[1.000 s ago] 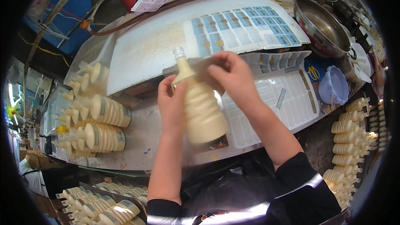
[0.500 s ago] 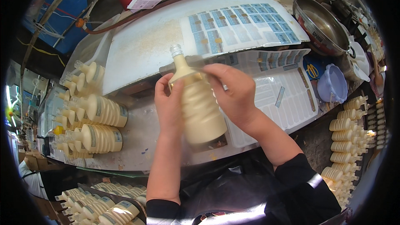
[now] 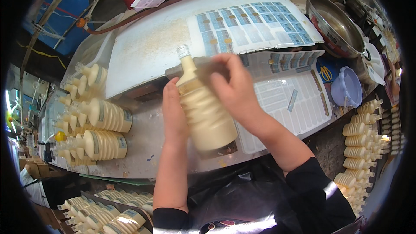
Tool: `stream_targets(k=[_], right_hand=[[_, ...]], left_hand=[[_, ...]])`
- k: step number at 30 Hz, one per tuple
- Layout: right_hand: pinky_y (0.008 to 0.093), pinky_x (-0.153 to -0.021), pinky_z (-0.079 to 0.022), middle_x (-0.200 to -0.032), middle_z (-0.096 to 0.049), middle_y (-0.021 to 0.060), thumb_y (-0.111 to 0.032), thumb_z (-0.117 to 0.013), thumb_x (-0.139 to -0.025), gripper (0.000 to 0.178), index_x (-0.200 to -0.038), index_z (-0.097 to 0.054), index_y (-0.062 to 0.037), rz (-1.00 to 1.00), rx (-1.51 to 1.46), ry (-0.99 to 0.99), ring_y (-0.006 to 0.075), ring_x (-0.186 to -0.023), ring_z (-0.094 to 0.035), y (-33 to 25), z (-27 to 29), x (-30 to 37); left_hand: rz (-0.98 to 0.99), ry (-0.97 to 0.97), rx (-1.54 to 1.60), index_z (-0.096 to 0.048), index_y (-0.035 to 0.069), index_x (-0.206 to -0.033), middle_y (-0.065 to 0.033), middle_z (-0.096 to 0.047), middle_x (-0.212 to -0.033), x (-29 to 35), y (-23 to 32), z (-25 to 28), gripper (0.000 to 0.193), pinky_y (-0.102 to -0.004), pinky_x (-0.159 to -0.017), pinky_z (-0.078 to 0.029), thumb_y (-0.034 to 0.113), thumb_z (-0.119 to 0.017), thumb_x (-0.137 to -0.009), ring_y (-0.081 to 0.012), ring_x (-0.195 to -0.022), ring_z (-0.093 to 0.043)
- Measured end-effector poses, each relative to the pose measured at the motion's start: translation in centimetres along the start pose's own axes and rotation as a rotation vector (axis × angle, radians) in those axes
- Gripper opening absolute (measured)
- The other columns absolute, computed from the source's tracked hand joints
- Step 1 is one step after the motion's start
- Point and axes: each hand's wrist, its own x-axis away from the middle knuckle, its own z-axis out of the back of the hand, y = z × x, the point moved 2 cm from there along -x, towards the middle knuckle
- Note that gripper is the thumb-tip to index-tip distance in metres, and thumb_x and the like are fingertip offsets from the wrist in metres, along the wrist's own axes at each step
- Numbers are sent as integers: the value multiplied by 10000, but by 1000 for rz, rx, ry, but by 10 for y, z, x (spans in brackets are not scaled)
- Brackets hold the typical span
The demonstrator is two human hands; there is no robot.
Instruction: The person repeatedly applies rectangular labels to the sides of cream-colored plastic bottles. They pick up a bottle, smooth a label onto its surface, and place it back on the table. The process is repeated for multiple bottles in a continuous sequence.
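Note:
A cream bottle (image 3: 208,121) with wavy ridges and a clear glass neck leans away from me in front of my body. My left hand (image 3: 173,110) grips its left side, thumb lying along the shoulder. Around the shoulder runs a shiny gold-toned band (image 3: 190,86). My right hand (image 3: 236,86) is bent over the upper right of the bottle, its fingertips smeared by motion. A dark grey-brown piece (image 3: 174,72) shows behind the neck and near those fingers; I cannot make out what it is. The bottle's base is near the table's front edge.
Blue label sheets (image 3: 242,21) lie on the white board (image 3: 147,39). Right of the bottle is a white tray (image 3: 268,121) with a loose strip (image 3: 292,100). Finished-looking bottles (image 3: 110,115) stand at left. A lilac bucket (image 3: 346,86) and large metal pan (image 3: 336,24) are at right.
My right hand has shifted left and slightly up across the bottle's shoulder, its fingers now more over the front. The left hand and the bottle have barely moved.

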Motion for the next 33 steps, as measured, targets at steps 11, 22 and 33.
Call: stream_targets(k=[11, 22, 33], right_hand=[[238, -819, -519, -1022, -714, 28, -178, -595, -1041, 239, -1168, -713, -14, -538, -347, -134, 73, -921, -637, 33, 33, -13], [250, -804, -529, -1076, -723, 72, -267, -703, -984, 421, -1266, -675, 44, -564, -212, -305, 94, -927, -648, 33, -5, -8], [190, -539, -428, -972, -711, 29, -250, -669, -1020, 392, -1276, -649, 46, -602, -270, -264, 15, -652, -555, 27, -8, -5]], left_hand=[[199, -101, 306, -544, 19, -1402, -129, -622, -1370, -2, -18, 11, 536, -411, -1066, -490, 408, -284, -1142, -245, -1226, -620], [140, -114, 354, -566, -19, -1395, -114, -677, -1274, -1, -16, 13, 415, -354, -996, -536, 269, -470, -1113, -196, -1130, -668], [-31, -29, 26, -570, 18, -1304, -72, -668, -1140, -13, -22, 15, 389, -311, -919, -533, 333, -425, -1129, -129, -1013, -635]])
